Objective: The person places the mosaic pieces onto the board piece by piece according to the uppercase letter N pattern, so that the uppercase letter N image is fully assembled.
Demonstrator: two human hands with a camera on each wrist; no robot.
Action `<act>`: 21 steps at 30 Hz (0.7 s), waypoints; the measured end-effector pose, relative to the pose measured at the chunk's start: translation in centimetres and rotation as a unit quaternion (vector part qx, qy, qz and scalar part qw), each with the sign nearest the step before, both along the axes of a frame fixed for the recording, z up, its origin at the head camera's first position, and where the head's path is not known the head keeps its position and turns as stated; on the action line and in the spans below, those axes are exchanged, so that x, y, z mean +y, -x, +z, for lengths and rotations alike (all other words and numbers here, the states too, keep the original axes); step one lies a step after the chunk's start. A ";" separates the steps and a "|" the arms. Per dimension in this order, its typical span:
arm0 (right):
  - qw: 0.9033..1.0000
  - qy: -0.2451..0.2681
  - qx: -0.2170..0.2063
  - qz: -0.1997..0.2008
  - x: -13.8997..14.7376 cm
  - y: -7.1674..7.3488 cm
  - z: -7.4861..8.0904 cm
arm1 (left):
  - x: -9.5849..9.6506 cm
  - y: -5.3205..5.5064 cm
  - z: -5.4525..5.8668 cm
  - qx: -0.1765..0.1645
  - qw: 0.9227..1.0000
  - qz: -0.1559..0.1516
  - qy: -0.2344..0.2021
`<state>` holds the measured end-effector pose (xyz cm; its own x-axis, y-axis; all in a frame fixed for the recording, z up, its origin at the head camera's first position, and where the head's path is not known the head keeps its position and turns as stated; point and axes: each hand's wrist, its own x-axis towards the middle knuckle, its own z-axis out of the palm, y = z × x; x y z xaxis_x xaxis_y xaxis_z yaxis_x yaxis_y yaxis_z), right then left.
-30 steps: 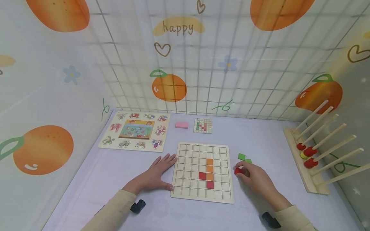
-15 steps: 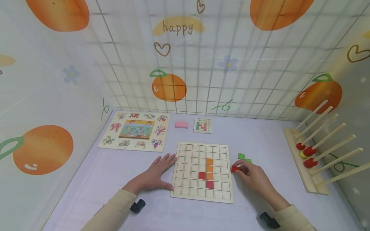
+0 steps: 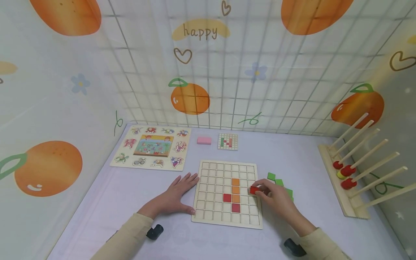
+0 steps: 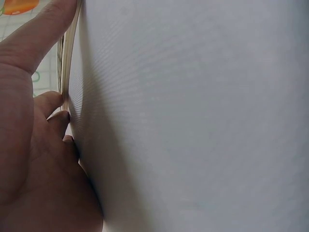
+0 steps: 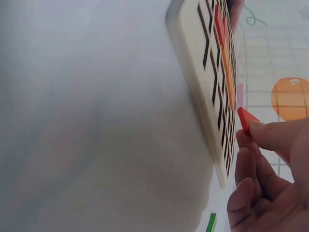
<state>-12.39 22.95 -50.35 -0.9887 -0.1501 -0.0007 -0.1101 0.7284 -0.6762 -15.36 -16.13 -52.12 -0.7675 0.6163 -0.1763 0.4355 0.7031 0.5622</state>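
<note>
A wooden grid board (image 3: pixel 211 213) lies flat on the table, with three orange tiles (image 3: pixel 235 189) in one column and two red tiles (image 3: pixel 227 198) in cells beside and below them. My left hand (image 3: pixel 173 196) rests at the board's left edge, fingers spread and straight, thumb and fingertips touching the rim. In the left wrist view, the thumb (image 4: pixel 43 36) lies along the board's edge. Over the right side of the board, my right hand (image 3: pixel 276 196) pinches a red square tile (image 3: pixel 254 190) between thumb and fingers. The right wrist view shows that red tile (image 5: pixel 246 120) tilted above the board.
Several green tiles (image 3: pixel 271 176) lie right of the board, partly behind the right hand. Behind the board are a small pattern card (image 3: pixel 228 141) and a pink block (image 3: pixel 204 141). A sea-animal puzzle (image 3: pixel 115 162) lies back left; a pegged bead rack (image 3: pixel 344 202) stands at the right.
My right hand has moved left with the red tile, from the table beside the board to over its right columns, uncovering more green tiles. The left hand has stayed in place.
</note>
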 end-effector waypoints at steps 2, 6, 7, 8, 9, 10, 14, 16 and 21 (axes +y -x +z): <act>1.000 0.004 0.000 0.003 -0.4 0.1 0.0 | 0.0 0.0 0.0 0.000 1.000 0.000 -0.001; 1.000 0.006 0.000 0.012 -1.5 0.3 0.0 | 0.0 0.0 0.0 0.001 1.000 -0.002 0.000; 1.000 0.009 0.002 0.017 -1.8 0.4 0.0 | 0.0 0.0 0.0 0.001 1.000 -0.002 0.000; 1.000 0.013 0.003 0.020 -2.1 0.4 0.1 | 0.0 0.0 0.0 0.002 1.000 -0.002 0.000; 1.000 0.017 0.004 0.024 -2.4 0.5 0.1 | 0.0 0.0 0.0 0.003 1.000 -0.003 0.001; 0.999 0.023 0.003 0.027 -2.6 0.5 0.1 | 0.0 0.0 -0.1 0.003 1.000 -0.003 0.000; 0.999 0.031 0.005 0.035 -3.7 0.7 0.2 | -0.1 0.0 -0.2 0.006 1.000 -0.002 0.002; 0.999 0.031 0.005 0.037 -4.2 0.7 0.2 | -0.1 0.0 -0.2 0.006 1.000 -0.002 0.001; 0.998 0.032 0.010 0.046 -5.3 0.9 0.1 | -0.1 0.0 -0.3 0.005 1.000 -0.001 0.001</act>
<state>-13.33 17.66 -50.22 -0.9704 -0.2394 0.0319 -0.1888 0.6694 -0.7185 -15.38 -16.23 -52.39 -0.7681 0.6176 -0.1689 0.4427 0.7029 0.5567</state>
